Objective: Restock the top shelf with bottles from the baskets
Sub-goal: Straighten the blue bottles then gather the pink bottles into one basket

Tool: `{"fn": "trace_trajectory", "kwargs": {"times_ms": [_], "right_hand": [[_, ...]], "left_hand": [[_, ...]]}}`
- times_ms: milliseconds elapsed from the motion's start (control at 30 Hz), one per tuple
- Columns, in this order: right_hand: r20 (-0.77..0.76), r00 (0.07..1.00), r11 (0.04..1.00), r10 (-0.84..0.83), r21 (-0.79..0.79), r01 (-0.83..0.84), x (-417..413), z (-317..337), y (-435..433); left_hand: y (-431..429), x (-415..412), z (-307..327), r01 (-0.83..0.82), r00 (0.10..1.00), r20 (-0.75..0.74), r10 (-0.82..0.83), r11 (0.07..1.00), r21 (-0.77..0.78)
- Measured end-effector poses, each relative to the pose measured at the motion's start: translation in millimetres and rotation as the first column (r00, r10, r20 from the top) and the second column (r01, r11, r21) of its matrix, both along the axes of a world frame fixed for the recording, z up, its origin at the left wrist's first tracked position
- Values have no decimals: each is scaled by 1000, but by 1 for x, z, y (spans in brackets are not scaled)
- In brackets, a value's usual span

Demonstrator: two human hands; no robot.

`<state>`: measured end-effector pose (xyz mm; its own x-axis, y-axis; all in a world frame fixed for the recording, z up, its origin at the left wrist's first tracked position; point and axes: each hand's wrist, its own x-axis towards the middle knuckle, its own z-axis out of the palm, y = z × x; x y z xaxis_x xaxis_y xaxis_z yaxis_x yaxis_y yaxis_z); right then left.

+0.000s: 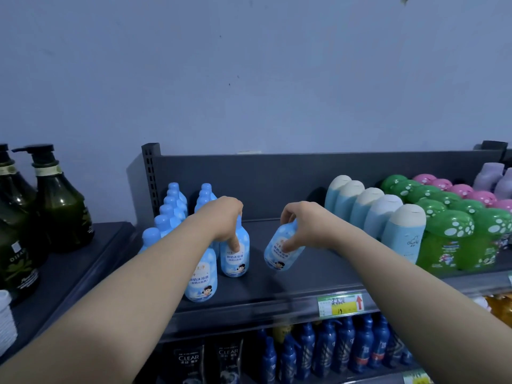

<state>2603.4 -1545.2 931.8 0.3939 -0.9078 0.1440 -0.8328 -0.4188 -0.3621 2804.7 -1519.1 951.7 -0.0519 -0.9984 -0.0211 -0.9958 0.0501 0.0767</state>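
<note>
My left hand (225, 220) grips the top of a light blue bottle (235, 259) that stands upright on the dark top shelf (291, 284). My right hand (300, 225) holds a second light blue bottle (279, 253), tilted to the left, its base just above or touching the shelf. Another blue bottle (201, 281) stands in front of the left one. Two rows of the same blue bottles (173, 203) run back along the shelf's left side. No basket is in view.
To the right stand pale blue bottles with cream caps (404, 234), green mushroom-cap bottles (454, 239), pink ones (471, 192) and purple ones (490, 176). Dark green pump bottles (61, 200) stand on the neighbouring shelf at left. A price tag (342, 304) sits on the shelf edge; dark blue bottles (343, 345) fill the lower shelf.
</note>
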Motion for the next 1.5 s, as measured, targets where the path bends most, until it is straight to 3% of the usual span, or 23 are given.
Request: {"fn": "trace_trajectory", "kwargs": {"times_ms": [300,500,833,1200,1500], "right_hand": [[4,999,999,42,30,-42,12,-1,8],[-2,996,995,89,54,-89,27,-2,21],[-2,987,986,162,32,-162,62,-11,34],[81,982,986,168,-26,-167,67,-19,36],[-139,990,969,20,-241,-53,24,-7,40]], "left_hand": [[2,7,1,-10,1000,29,10,1000,-1],[9,30,2,14,988,-149,-42,982,-186],[41,57,-12,-76,994,-105,27,869,-488],[47,50,-18,-68,990,-142,-9,848,-526],[36,16,-6,57,993,-52,-103,831,-553]]}}
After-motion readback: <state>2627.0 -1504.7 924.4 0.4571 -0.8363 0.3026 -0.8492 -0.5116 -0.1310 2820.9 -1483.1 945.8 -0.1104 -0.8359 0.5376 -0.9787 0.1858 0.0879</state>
